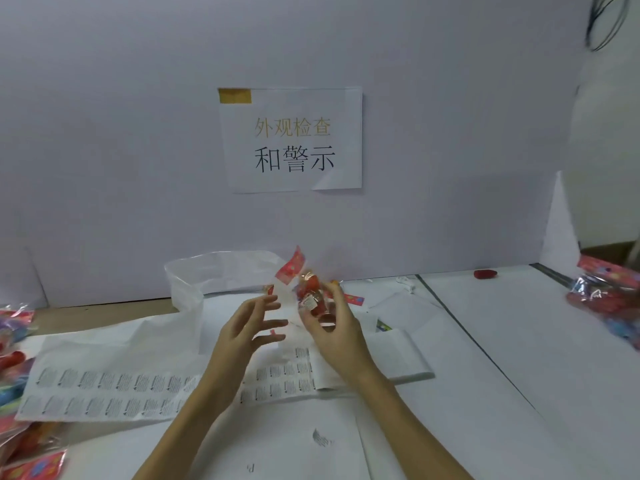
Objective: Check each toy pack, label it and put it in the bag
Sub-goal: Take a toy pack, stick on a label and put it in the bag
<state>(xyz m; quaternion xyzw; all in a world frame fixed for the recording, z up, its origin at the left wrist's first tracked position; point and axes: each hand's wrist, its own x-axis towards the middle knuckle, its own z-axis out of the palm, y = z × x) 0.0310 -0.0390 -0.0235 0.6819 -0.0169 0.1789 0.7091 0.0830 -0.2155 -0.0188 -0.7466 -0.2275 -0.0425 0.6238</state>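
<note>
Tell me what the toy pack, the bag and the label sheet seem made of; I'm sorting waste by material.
Toy pack, held in the right hand: looks like clear glossy plastic film with a red printed header, probably card. Bag: thin translucent plastic, milky and crinkled, its mouth standing open. Label sheet: matte white paper with rows of printed stickers, likely adhesive-backed.

Wall sign [291,140]: "外观检查 和警示"; label sheets [104,393] unreadable
</note>
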